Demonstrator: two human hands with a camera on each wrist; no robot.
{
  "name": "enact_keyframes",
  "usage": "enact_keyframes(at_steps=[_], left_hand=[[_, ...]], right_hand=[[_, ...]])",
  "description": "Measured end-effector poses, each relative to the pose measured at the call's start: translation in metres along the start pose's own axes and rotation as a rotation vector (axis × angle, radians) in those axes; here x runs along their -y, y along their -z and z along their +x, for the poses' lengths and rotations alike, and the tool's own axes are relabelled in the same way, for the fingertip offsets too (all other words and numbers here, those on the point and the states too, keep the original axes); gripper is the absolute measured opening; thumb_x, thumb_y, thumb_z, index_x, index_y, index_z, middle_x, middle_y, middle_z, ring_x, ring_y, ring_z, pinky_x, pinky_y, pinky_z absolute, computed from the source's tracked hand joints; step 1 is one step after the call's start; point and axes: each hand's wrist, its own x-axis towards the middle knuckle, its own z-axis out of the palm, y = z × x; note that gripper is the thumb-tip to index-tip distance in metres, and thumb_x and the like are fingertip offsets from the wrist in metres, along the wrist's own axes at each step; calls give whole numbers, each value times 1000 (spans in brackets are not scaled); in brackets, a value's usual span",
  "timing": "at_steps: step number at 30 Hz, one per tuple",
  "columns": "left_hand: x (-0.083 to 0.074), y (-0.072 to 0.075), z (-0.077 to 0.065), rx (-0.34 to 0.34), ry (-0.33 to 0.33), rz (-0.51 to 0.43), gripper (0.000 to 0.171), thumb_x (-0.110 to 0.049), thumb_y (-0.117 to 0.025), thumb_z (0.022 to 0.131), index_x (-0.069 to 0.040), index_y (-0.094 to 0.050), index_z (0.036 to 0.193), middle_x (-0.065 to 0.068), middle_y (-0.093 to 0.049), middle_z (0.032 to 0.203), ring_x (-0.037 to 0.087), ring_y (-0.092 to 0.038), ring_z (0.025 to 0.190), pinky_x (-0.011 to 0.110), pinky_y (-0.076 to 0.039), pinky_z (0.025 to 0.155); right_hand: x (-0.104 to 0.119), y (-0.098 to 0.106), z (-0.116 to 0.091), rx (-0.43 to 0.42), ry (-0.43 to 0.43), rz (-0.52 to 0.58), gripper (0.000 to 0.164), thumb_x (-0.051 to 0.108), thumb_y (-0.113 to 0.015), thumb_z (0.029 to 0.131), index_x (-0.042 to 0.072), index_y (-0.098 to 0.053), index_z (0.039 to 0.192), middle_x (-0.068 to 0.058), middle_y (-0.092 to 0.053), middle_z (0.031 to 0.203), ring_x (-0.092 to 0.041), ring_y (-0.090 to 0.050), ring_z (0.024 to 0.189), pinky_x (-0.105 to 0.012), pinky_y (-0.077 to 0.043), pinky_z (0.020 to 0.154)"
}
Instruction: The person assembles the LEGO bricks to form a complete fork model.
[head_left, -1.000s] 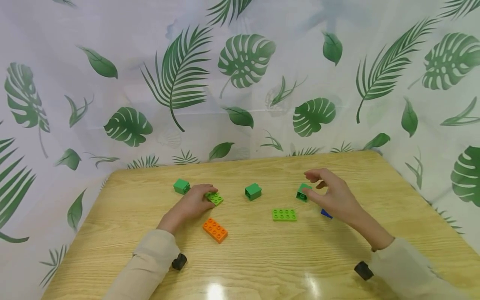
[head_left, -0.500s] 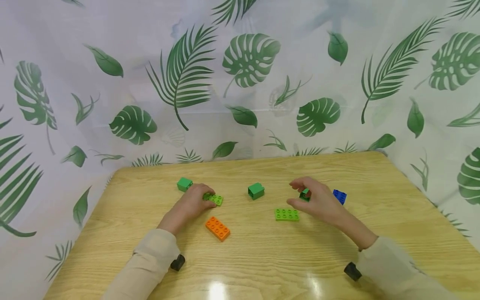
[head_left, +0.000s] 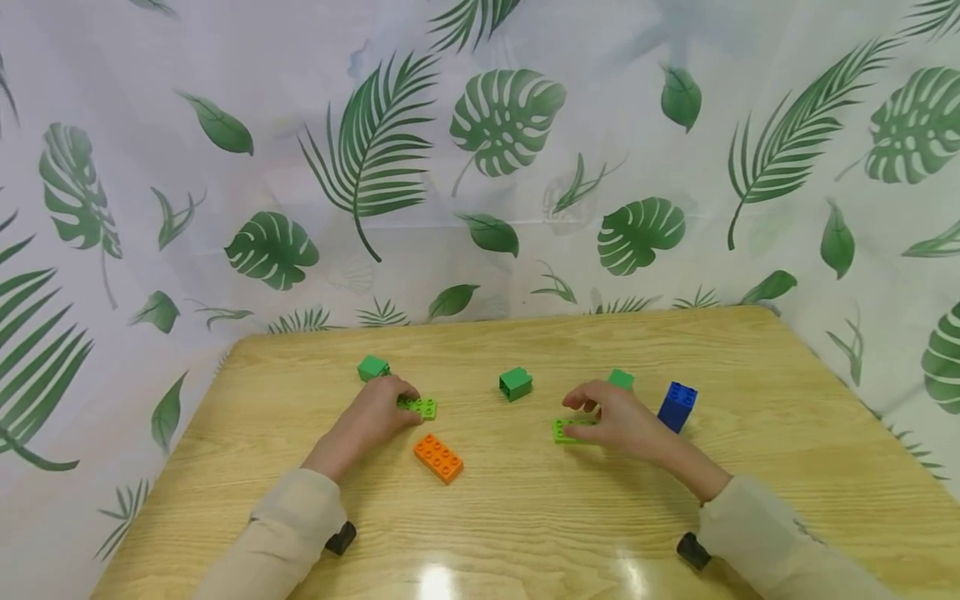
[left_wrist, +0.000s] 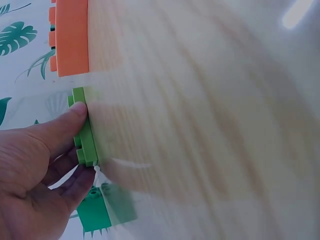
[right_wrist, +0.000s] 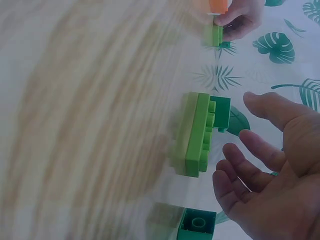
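My left hand (head_left: 372, 410) grips a flat light green building brick (left_wrist: 88, 135) on the table, thumb on one side and fingers on the other. Part of that brick is hidden behind the hand in the head view. Over a second, longer light green brick (right_wrist: 197, 135) hovers my right hand (head_left: 618, 421), thumb and fingers spread apart with nothing between them. This brick lies studs up, its right end covered by the hand in the head view. An orange brick (head_left: 438, 458) lies just in front of the left hand.
A dark green brick (head_left: 372, 367) stands behind the left hand, another green brick (head_left: 516, 383) mid-table. Behind the right hand a third green brick (head_left: 620, 379) shows partly. To its right stands a tall blue brick stack (head_left: 677, 407). A leaf-patterned cloth (head_left: 525, 275) hangs behind the table.
My right hand has moved left and lower, from beside the right green brick to the longer light green brick, uncovering the blue stack. The brick in my left hand has turned and come slightly nearer.
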Motion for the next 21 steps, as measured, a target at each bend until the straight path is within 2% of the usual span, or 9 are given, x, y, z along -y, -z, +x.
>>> enact_keyframes(at_steps=[8, 21], left_hand=[[7, 4, -10, 14, 22, 2, 29, -14, -86, 86, -1, -77, 110, 12, -72, 114, 30, -65, 113, 45, -51, 101], [17, 16, -46, 11, 37, 23, 26, -14, -85, 86, -4, -75, 107, 8, -70, 109, 28, -65, 107, 46, -51, 97]], right_hand=[[-6, -5, 2, 35, -12, -21, 39, 19, -82, 90, -5, -69, 118, -16, -68, 115, -30, -63, 100, -47, -54, 86], [-11, -7, 5, 87, -15, -50, 40, 19, -83, 89, -5, -70, 119, -12, -67, 111, -28, -63, 100, -45, -54, 86]])
